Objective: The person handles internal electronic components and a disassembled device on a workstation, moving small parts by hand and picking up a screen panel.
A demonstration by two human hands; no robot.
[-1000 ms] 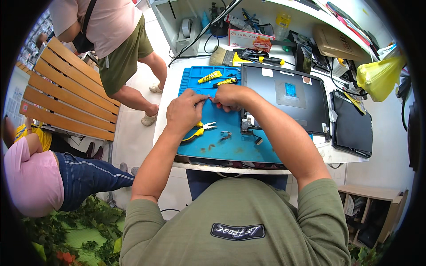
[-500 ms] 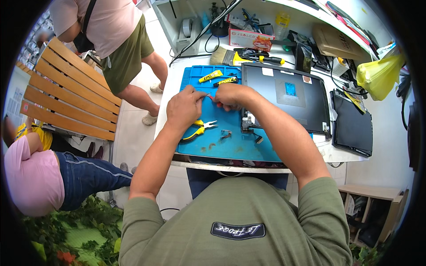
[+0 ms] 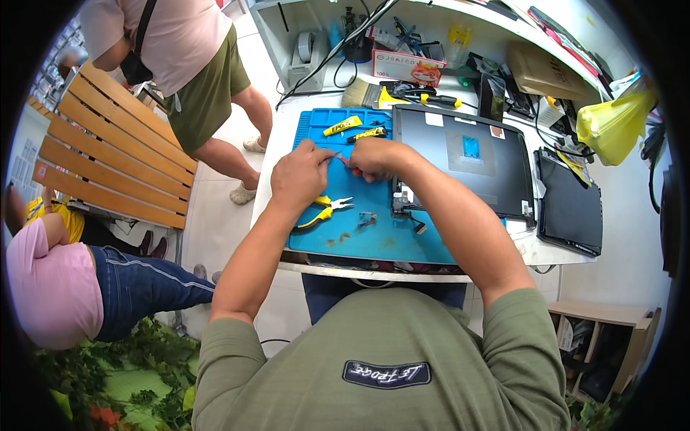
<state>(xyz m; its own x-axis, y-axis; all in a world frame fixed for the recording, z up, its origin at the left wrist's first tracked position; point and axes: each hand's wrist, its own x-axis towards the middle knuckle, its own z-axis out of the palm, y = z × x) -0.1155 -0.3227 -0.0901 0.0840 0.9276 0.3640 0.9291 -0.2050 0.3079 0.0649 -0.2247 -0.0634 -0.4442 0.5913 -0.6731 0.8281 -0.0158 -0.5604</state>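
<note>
My left hand (image 3: 300,176) is pinching a tiny part (image 3: 337,154) just above the middle of the frame, thumb and forefinger narrow on it; the tiny part is showing too small to identify; my right hand (image 3: 375,158) is gripping a red tool (image 3: 348,163) just right of it, fingers curled closed, the front end pointing toward the tiny part; whether the two are touching, I cannot tell; both hands are working over the blue mat (image 3: 388,248) at centre; the pliers (image 3: 333,206) are lying just below my left hand, jaws apart and pointing right; a metal bit (image 3: 367,218) is lying right of them; two glue tubes, a yellow one (image 3: 342,126) and a black-and-yellow one (image 3: 366,134), are lying above my hands; the laptop lid (image 3: 496,183) is filling the right of centre, my right forearm crossing its lower left; a black panel (image 3: 569,205) is lying farther right; a brush (image 3: 357,94) is lying at upper centre, below a red-and-white box (image 3: 389,65); a yellow bag (image 3: 614,126) is hanging at upper right; a person (image 3: 205,90) is standing at upper left.
</note>
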